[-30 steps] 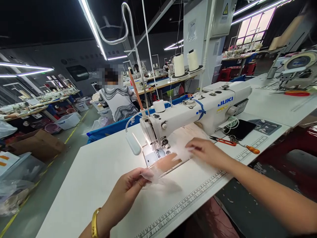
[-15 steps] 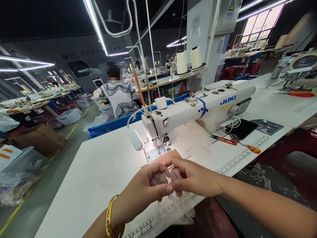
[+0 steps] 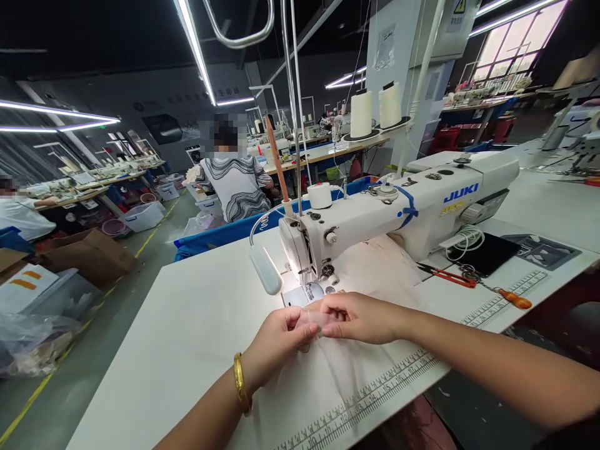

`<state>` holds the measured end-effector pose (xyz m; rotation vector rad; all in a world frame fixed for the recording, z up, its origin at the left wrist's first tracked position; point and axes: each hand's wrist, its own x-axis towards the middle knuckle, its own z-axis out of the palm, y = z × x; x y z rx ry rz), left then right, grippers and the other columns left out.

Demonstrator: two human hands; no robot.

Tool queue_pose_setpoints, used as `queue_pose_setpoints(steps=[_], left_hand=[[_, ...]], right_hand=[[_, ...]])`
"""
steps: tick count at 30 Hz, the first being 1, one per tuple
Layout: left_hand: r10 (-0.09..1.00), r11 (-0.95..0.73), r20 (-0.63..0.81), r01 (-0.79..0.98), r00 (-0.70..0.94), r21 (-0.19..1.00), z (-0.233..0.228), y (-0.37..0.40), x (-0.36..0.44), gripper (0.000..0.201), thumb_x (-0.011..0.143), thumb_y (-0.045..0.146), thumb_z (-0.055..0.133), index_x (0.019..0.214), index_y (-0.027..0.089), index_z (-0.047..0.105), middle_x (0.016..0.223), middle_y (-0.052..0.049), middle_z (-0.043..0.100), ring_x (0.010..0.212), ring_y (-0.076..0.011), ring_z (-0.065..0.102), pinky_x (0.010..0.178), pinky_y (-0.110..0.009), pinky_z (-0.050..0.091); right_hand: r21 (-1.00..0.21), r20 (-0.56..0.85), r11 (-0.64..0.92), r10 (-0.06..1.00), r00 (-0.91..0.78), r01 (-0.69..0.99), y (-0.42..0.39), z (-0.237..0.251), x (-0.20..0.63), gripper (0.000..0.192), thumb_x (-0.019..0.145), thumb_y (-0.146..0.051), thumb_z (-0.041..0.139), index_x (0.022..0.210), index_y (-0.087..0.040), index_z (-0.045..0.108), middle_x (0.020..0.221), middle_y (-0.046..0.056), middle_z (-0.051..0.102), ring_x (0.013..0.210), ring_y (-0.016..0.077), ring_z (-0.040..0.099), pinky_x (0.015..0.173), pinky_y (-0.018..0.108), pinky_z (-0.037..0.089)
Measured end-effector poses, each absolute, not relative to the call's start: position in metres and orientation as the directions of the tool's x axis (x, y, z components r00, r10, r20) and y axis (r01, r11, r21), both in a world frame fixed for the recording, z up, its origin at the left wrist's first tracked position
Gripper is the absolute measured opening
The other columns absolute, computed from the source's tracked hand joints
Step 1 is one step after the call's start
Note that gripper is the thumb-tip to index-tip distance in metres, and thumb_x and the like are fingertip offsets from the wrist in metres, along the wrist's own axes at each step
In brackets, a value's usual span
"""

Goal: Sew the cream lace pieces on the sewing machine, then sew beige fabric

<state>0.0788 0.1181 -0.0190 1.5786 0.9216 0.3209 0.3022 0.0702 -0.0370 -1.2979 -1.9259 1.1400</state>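
Fingertips of both hands pinch a small sheer patch [image 3: 321, 320] between them, held just in front of the needle plate [image 3: 300, 295] of a white sewing machine [image 3: 398, 209]. The left hand [image 3: 281, 337], a gold bangle [image 3: 240, 390] on its wrist, closes thumb and forefinger on the patch's near edge; the right hand [image 3: 360, 317] grips the far edge from the other side, fingers curled. Below the hands a pale, see-through fabric [image 3: 347, 381] lies flat on the white table [image 3: 187, 325] and runs down over the printed ruler [image 3: 375, 394] at the table's front edge. To the right, red snips [image 3: 447, 276] and an orange-handled screwdriver [image 3: 509, 296] lie near a black pad [image 3: 487, 253]. Two thread cones [image 3: 375, 111] stand on a stand behind the machine. Beyond the table a person in a striped top [image 3: 237, 187] sits with their back turned.
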Motion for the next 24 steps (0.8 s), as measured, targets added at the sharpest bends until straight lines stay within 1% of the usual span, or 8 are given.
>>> queue_pose_setpoints(steps=[4, 6, 9, 13, 15, 18, 22, 24], left_hand=[[0.786, 0.015, -0.246, 0.379, 0.568, 0.925, -0.03, 0.124, 0.081, 0.043, 0.078, 0.058, 0.075, 0.071, 0.022, 0.053, 0.065, 0.003, 0.055, 0.062, -0.016, 0.05, 0.058, -0.028, 0.041], [0.807, -0.008, -0.224, 0.39, 0.546, 0.921, -0.035, 0.125, 0.08, 0.044, 0.079, 0.058, 0.074, 0.069, 0.022, 0.051, 0.064, 0.002, 0.053, 0.061, -0.0156, 0.049, 0.057, -0.028, 0.04], [0.798, -0.02, -0.219, 0.389, 0.561, 0.921, -0.037, 0.125, 0.079, 0.047, 0.083, 0.061, 0.07, 0.066, 0.022, 0.051, 0.063, 0.002, 0.052, 0.06, -0.015, 0.047, 0.057, -0.027, 0.038], [0.804, -0.024, -0.204, 0.374, 0.559, 0.927, -0.037, 0.124, 0.08, 0.049, 0.084, 0.063, 0.069, 0.065, 0.021, 0.053, 0.062, 0.002, 0.051, 0.059, -0.015, 0.046, 0.056, -0.027, 0.037], [0.803, -0.045, -0.196, 0.385, 0.563, 0.922, -0.037, 0.123, 0.082, 0.048, 0.087, 0.062, 0.068, 0.064, 0.021, 0.054, 0.061, 0.001, 0.052, 0.059, -0.0152, 0.046, 0.056, -0.027, 0.036], [0.796, -0.084, -0.176, 0.392, 0.58, 0.916, -0.038, 0.122, 0.083, 0.045, 0.09, 0.058, 0.065, 0.065, 0.021, 0.056, 0.061, 0.001, 0.054, 0.06, -0.0159, 0.048, 0.057, -0.027, 0.038], [0.844, -0.096, -0.138, 0.397, 0.519, 0.913, -0.04, 0.118, 0.085, 0.037, 0.086, 0.058, 0.069, 0.082, 0.021, 0.069, 0.072, -0.001, 0.062, 0.063, -0.0181, 0.054, 0.058, -0.028, 0.044], [0.87, -0.099, -0.112, 0.393, 0.481, 0.914, -0.042, 0.117, 0.087, 0.037, 0.084, 0.057, 0.071, 0.086, 0.021, 0.07, 0.079, -0.003, 0.065, 0.064, -0.0184, 0.055, 0.058, -0.028, 0.045]], right_hand=[[-0.865, 0.027, 0.204, 0.931, -0.364, 0.459, 0.083, -0.038, 0.295, 0.01, 0.091, -0.024, 0.063, 0.082, -0.019, 0.06, 0.074, -0.003, 0.055, 0.072, 0.0149, 0.048, 0.065, 0.026, 0.035], [-0.877, 0.057, 0.213, 0.936, -0.347, 0.43, 0.086, -0.04, 0.293, 0.009, 0.089, -0.023, 0.063, 0.081, -0.02, 0.06, 0.073, -0.004, 0.053, 0.071, 0.0146, 0.047, 0.064, 0.026, 0.035], [-0.94, 0.057, 0.158, 0.946, -0.318, 0.302, 0.086, -0.045, 0.292, 0.013, 0.09, -0.032, 0.065, 0.087, -0.02, 0.063, 0.076, -0.003, 0.053, 0.073, 0.0153, 0.049, 0.066, 0.026, 0.038], [-0.989, 0.012, 0.055, 0.955, -0.297, 0.137, 0.084, -0.047, 0.29, 0.029, 0.088, -0.045, 0.073, 0.1, -0.02, 0.063, 0.083, -0.001, 0.056, 0.077, 0.0171, 0.053, 0.07, 0.028, 0.045], [-0.987, 0.014, 0.055, 0.967, -0.253, 0.154, 0.083, -0.048, 0.288, 0.028, 0.088, -0.044, 0.073, 0.1, -0.02, 0.064, 0.082, -0.001, 0.056, 0.076, 0.0167, 0.052, 0.068, 0.028, 0.045], [-0.97, 0.058, 0.101, 0.979, -0.195, 0.22, 0.082, -0.051, 0.285, 0.016, 0.091, -0.037, 0.068, 0.092, -0.021, 0.064, 0.081, -0.001, 0.057, 0.074, 0.0161, 0.052, 0.066, 0.028, 0.042], [-0.949, 0.115, 0.158, 0.979, -0.168, 0.274, 0.08, -0.057, 0.284, 0.01, 0.092, -0.03, 0.063, 0.087, -0.021, 0.064, 0.076, -0.002, 0.057, 0.072, 0.0154, 0.051, 0.064, 0.027, 0.039], [-0.944, 0.121, 0.164, 0.979, -0.162, 0.285, 0.08, -0.058, 0.284, 0.01, 0.092, -0.028, 0.062, 0.086, -0.02, 0.065, 0.075, -0.003, 0.055, 0.071, 0.015, 0.05, 0.063, 0.027, 0.037]])
